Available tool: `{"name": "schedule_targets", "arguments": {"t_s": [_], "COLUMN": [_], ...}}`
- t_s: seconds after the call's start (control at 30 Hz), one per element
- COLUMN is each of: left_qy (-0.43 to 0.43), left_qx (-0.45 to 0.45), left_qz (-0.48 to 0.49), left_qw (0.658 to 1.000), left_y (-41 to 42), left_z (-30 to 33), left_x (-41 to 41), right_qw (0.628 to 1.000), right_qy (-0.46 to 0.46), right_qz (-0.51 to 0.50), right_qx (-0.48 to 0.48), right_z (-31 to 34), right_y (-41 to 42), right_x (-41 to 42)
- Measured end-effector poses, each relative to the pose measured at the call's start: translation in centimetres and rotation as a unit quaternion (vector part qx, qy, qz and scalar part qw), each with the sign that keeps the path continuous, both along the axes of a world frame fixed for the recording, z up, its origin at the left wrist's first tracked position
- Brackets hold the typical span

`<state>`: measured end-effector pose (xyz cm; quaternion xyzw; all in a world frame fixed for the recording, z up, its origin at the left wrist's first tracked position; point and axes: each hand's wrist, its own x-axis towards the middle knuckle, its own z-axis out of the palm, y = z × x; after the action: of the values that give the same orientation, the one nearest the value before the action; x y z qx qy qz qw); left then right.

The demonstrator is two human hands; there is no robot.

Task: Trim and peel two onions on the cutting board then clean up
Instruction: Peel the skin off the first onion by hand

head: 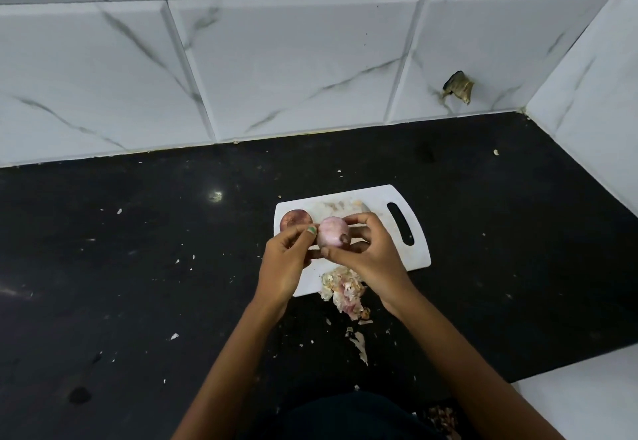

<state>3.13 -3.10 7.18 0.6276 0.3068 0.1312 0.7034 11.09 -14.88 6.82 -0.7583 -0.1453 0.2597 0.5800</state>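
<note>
A: What are the hands doing?

B: Both grip one pale peeled onion [332, 235] held above the white cutting board [419, 249]. The left hand [283, 263] pinches its left side with thumb and fingers; the right hand [371, 253] wraps it from the right, thumb underneath.

A: And the second onion?

B: A darker, still-skinned onion [295, 220] rests on the board just beyond the left hand's fingertips, close to the board's left edge.

A: Where do the board's edges lie?

B: The handle slot [400, 223] is just right of the right hand. The near edge runs under both wrists, and a heap of peels [343, 289] spills over that edge between the forearms onto the black counter [138, 267].

A: Room to move?

B: Wide open counter left of the left hand, only speckled with small scraps. Right of the right hand there is open counter up to the side wall [587, 122]. Beyond the hands, a clear strip lies before the tiled back wall [276, 59].
</note>
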Motion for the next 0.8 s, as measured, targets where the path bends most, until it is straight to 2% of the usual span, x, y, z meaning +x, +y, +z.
{"name": "schedule_targets", "arguments": {"t_s": [0.23, 0.6, 0.8], "left_qy": [0.035, 0.151, 0.161], "left_qx": [-0.021, 0.078, 0.087], "left_qz": [0.070, 0.054, 0.034], "left_qw": [0.997, 0.984, 0.983], "left_y": [1.4, 2.6, 2.9], "left_z": [-2.7, -6.1, -7.0], "left_x": [-0.6, -0.8, -0.7], "right_qw": [0.978, 0.928, 0.920], "right_qy": [-0.178, -0.249, -0.258], "right_qz": [0.058, 0.135, 0.144], "right_qx": [-0.096, -0.243, -0.257], "right_z": [-2.9, -6.9, -7.3], "right_y": [3.5, 5.5, 5.4], "right_x": [0.4, 0.5, 0.2]}}
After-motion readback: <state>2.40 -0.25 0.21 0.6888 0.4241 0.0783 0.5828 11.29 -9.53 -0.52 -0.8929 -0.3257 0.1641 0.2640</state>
